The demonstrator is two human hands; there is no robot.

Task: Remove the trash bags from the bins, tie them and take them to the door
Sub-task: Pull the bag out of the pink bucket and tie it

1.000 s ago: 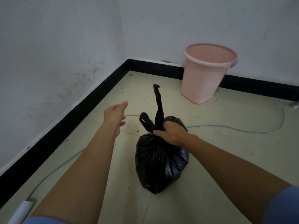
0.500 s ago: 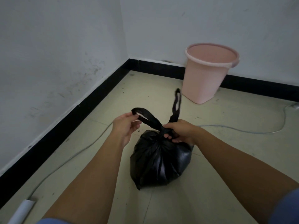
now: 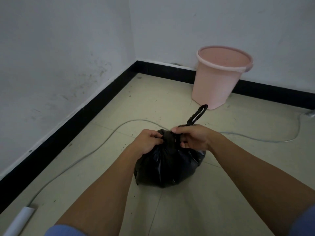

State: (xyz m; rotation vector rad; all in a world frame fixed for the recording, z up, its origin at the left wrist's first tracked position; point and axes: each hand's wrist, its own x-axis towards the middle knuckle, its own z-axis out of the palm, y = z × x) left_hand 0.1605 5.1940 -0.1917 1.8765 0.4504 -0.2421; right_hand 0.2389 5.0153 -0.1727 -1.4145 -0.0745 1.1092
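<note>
A full black trash bag (image 3: pixel 167 166) sits on the tiled floor in front of me. My left hand (image 3: pixel 147 143) grips the left side of its gathered neck. My right hand (image 3: pixel 192 137) pinches the right side of the neck, fingers closed on the plastic. One looped bag handle (image 3: pixel 197 115) sticks up and to the right past my right hand. The other handle is hidden between my hands. The pink bin (image 3: pixel 221 77) stands by the back wall with no bag in it.
A grey cable (image 3: pixel 105 138) runs across the floor from the left, behind the bag, toward the right wall. A white tube (image 3: pixel 18 220) lies at the lower left. White walls with a black skirting (image 3: pixel 81 123) close off the corner.
My left hand reached in, took the left handle, and pulled it in to the neck. Both hands now meet at the bag's neck. The bag has settled lower on the floor.
</note>
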